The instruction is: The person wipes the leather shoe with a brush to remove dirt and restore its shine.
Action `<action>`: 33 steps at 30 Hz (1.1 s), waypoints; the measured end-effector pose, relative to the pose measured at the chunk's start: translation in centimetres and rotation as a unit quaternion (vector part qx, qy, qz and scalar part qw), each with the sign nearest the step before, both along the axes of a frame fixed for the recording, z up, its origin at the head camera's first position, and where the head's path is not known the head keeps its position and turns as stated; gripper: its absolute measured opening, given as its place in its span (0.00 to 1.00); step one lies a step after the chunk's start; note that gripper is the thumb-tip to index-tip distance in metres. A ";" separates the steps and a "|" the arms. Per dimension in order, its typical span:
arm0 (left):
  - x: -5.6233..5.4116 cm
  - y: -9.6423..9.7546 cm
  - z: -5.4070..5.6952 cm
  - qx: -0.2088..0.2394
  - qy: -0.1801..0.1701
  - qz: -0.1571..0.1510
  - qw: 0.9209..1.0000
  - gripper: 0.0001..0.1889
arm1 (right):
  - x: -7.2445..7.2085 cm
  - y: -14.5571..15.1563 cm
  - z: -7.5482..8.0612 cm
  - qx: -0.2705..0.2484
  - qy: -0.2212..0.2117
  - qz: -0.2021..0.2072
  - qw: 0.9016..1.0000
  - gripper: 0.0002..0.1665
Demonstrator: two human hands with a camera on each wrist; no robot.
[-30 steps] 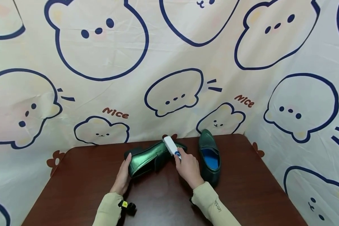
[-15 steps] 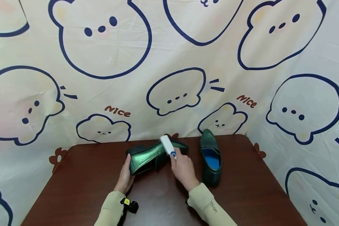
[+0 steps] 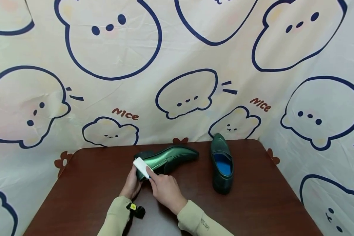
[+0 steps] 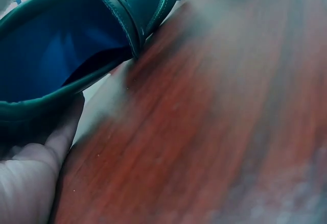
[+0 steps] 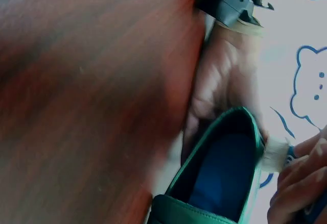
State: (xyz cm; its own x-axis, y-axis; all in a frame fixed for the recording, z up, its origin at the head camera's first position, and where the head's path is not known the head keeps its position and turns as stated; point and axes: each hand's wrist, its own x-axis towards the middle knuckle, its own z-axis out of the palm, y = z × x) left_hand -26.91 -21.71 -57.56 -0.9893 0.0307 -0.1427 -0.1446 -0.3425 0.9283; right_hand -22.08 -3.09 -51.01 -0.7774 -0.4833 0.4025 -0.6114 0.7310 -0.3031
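Note:
A shiny green loafer (image 3: 180,155) lies tilted on its side, toe to the right, at the back of the table. My left hand (image 3: 131,185) grips it by the heel. Its blue lining (image 4: 56,45) faces the left wrist camera. The white brush (image 3: 141,166) in my right hand (image 3: 168,192) is at the heel end of the shoe, near my left fingers. The brush's bristles are hidden in the head view. In the right wrist view the brush head (image 5: 276,155) is against the outer side of the loafer (image 5: 248,203).
The matching green loafer (image 3: 221,180) stands upright to the right, its toe towards the wall. A cloth printed with cartoon bears (image 3: 188,95) hangs behind the brown table (image 3: 253,203). A black wrist camera (image 3: 139,212) sits on the left wrist.
My right hand has carried the brush leftwards along the loafer, from near its toe to its heel. My left hand keeps its hold on the heel. The head view has shifted slightly.

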 end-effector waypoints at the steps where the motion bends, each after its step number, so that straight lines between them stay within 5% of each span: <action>1: 0.0 0.1 0.0 0.003 0.002 0.001 1.000 0.42 | 0.0 -0.2 -0.1 0.006 0.011 -0.006 1.000 0.28; 12: -0.4 0.3 0.5 0.012 0.002 -0.008 1.000 0.38 | -0.4 0.2 -0.9 0.033 0.073 -0.044 0.996 0.29; 25: -0.8 0.7 0.7 0.039 0.003 -0.013 0.999 0.32 | -2.4 3.7 -0.5 0.000 0.074 -0.106 0.992 0.27; 33: -0.2 0.3 0.3 0.017 -0.003 -0.006 1.000 0.37 | -1.1 1.5 -0.2 0.008 0.091 -0.036 0.995 0.28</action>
State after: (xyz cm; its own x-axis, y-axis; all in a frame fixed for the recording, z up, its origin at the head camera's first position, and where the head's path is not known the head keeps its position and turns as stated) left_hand -27.15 -21.46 -57.29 -0.9880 0.0471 -0.1473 -0.1542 -0.3719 0.9154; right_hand -23.19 -1.60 -51.20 -0.7250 -0.4371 0.5323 -0.6016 0.7782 -0.1804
